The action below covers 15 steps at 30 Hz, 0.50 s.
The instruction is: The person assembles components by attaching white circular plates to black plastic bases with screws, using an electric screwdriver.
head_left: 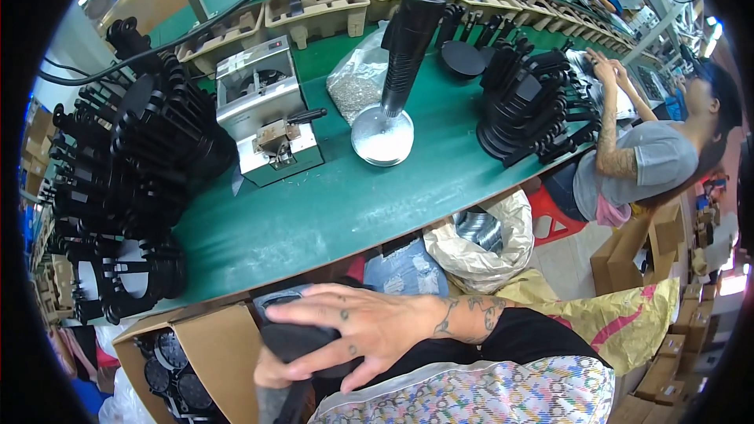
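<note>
Low at the front, over my lap, a black plastic part (302, 345) with a rounded body and a slim arm is between my hands. My right hand (365, 330) lies across its top with the fingers spread round it. Partly hidden below, my left hand (271, 369) grips it from the left side, slightly blurred. On the green table a black electric screwdriver (412, 51) hangs on a coiled cord, its tip down at a round silvery disc (382, 140). Left of it stand a metal screw feeder (271, 94) and a clear bag of small screws (357, 82).
Tall stacks of black parts stand at the table's left (157, 141) and right (526, 94). An open cardboard box (216, 353) with black discs is beside my lap. A sack of metal discs (491, 247) leans below the table edge. A co-worker (660, 149) sits at right.
</note>
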Motion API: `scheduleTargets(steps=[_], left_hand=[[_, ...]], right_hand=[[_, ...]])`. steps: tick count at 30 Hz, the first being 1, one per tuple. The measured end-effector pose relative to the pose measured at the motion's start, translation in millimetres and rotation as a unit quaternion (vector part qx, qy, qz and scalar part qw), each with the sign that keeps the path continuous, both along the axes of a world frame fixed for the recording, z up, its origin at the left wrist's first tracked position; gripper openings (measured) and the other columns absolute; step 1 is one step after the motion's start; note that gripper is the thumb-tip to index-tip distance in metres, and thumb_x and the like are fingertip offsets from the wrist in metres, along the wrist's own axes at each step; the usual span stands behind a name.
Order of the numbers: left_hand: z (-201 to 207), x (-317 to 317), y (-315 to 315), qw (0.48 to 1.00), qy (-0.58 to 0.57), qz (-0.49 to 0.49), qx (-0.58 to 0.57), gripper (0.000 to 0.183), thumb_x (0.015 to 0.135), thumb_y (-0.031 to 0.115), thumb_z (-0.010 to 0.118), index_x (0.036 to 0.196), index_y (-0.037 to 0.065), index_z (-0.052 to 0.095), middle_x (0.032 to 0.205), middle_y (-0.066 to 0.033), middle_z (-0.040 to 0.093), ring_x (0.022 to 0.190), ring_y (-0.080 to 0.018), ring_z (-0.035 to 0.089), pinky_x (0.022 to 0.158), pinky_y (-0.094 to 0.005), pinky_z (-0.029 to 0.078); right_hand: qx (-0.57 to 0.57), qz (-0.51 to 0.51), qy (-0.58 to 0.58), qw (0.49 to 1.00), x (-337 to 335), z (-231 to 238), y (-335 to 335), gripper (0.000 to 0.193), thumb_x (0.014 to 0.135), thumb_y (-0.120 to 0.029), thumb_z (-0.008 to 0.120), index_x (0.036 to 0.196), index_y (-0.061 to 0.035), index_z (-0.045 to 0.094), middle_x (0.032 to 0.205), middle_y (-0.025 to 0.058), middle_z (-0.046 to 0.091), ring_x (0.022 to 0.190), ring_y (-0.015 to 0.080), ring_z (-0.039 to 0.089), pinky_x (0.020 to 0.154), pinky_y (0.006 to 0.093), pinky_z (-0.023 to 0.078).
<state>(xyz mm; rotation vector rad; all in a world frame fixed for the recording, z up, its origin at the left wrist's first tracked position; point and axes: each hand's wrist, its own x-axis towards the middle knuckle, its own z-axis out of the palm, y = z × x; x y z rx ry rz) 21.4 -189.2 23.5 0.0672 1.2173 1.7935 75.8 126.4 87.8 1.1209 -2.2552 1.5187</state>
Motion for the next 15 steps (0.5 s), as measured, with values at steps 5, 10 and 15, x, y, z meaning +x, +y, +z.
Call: scheduleTargets(steps=[5,10,15], left_hand=[[18.3,15.2,84.6,0.987,-0.125,-0.08,0.056,0.083,0.077,0.024,0.085,0.146,0.003,0.044,0.132,-0.0119,0.059,0.114,-0.0248,0.063,0.082,-0.0382,0.058],[-26.8,26.3,101.2,0.99,-0.117,-0.06,0.043,0.067,0.086,0.024,0.082,0.141,0.001,0.05,0.124,-0.0126,0.064,0.107,-0.026,0.066,0.088,-0.0428,0.057],[-30.9,31.0,103.9,0.998,-0.023,-0.023,0.058,0.035,0.092,0.025,0.079,0.117,0.002,0.069,0.102,-0.0026,0.071,0.09,-0.0124,0.066,0.082,-0.0299,0.055]], right_hand=[[0.006,-0.092,-0.197,0.976,12.5,-15.5,16.1,0.049,0.074,-0.024,0.088,0.119,-0.0161,0.071,0.151,0.0244,0.045,0.119,0.039,0.064,0.099,0.0388,0.054],[-0.162,-0.257,-0.289,0.908,30.7,-55.9,5.8,0.03,0.088,-0.003,0.073,0.118,-0.0006,0.071,0.13,0.0194,0.066,0.12,0.0242,0.064,0.099,0.0343,0.051],[-0.399,-0.344,-0.313,0.79,33.8,-69.4,-9.7,0.017,0.095,0.003,0.065,0.11,0.0015,0.07,0.115,0.0075,0.069,0.105,0.0136,0.063,0.096,0.0276,0.048]])
